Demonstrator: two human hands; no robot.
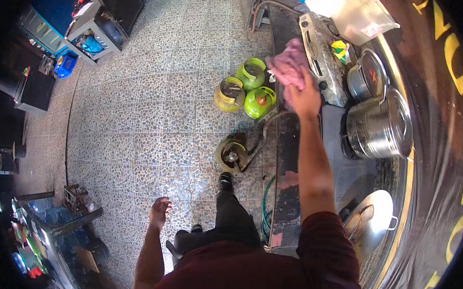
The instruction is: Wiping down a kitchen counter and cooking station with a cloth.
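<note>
My right hand grips a crumpled pink cloth, reaching along the front edge of a dark counter. The cloth is beside the front panel of a gas stove, whose metal top looks stained. Whether the cloth touches the panel I cannot tell. A green-and-yellow packet lies on the stove. Low at my other side, my left hand hangs over the tiled floor with loosely bent fingers and nothing in it.
Two lidded metal pots and a large round pan lid stand along the counter's back. Several green gas cylinders are on the floor, one with a hose. A grey table is far left.
</note>
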